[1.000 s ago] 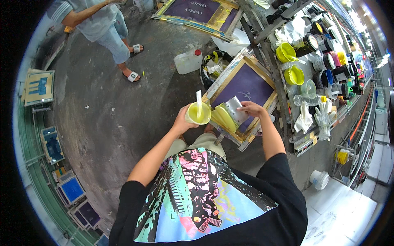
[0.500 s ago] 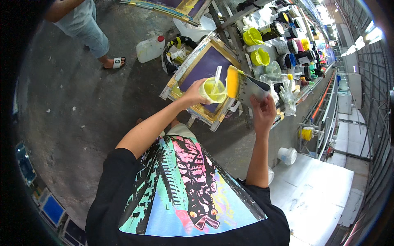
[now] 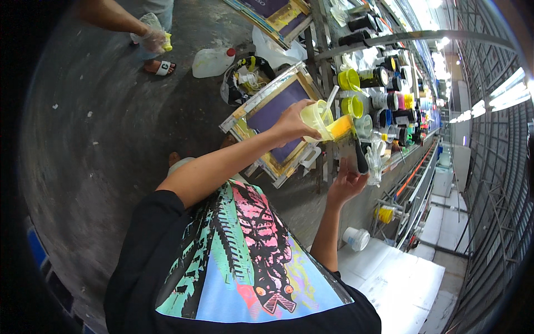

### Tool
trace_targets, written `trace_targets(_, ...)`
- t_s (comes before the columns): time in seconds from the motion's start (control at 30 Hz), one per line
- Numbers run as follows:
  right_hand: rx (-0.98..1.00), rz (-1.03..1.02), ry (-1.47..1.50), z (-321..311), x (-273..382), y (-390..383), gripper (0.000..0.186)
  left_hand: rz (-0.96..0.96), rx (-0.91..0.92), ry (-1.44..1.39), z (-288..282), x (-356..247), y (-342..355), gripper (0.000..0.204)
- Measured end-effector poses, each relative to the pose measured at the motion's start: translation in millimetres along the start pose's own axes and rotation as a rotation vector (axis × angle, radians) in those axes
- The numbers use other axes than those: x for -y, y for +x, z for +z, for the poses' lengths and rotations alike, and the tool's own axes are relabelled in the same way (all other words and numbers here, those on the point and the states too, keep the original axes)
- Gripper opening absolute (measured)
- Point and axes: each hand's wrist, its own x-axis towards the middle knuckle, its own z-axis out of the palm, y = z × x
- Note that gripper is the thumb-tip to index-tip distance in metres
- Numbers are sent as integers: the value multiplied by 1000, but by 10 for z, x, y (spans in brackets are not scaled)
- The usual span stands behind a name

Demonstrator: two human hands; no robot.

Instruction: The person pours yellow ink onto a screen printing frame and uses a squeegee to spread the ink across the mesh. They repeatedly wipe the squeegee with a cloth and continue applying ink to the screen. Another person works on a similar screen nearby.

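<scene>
My left hand (image 3: 295, 123) grips a translucent cup (image 3: 314, 117) of pale yellow ink, with a light stick (image 3: 331, 97) at its rim. The cup is tilted against the yellow-coated edge of a squeegee (image 3: 350, 146), held from below in my right hand (image 3: 347, 183); the squeegee has a metal-looking body and a dark side. Both hands are raised in front of me. Behind and below the cup, a wooden-framed screen (image 3: 270, 111) with purple mesh leans beside the rack, partly hidden by my left forearm.
A co-worker’s gloved hand (image 3: 156, 40) holds something yellow at upper left. A white jug (image 3: 208, 64) and black-lined bin (image 3: 245, 80) stand behind the screen. Yellow tubs (image 3: 349, 79) and several ink pots crowd the rack at right. A white bucket (image 3: 356, 238) sits lower right.
The squeegee has been lifted from over the screen and turned up toward the rack. The cup has moved rightward to meet its coated edge. The view has shifted; the co-worker’s gloved hand has appeared.
</scene>
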Motion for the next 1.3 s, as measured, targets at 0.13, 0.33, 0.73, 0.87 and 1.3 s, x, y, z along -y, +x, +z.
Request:
trace_targets(0.13,21,43,-23,31,23,-28,39,35,-80,31,57,-134,-91,88)
trace_targets(0.33,85,34,-182,17,-37,-39,34,154,-193,218,62,-238,-159,83)
trace_targets(0.73,164,-125,-175,85,22,-4,37,257,-244,129,4,-326,-269,79)
trace_targets(0.87,166,-107,-205,62,-8,33,38,290,-260,105,-24,-445,-301,78)
trace_targets(1.3,236,-190,-268,-23,-105,252,39,312,-293,82,-167,-723,-496,81)
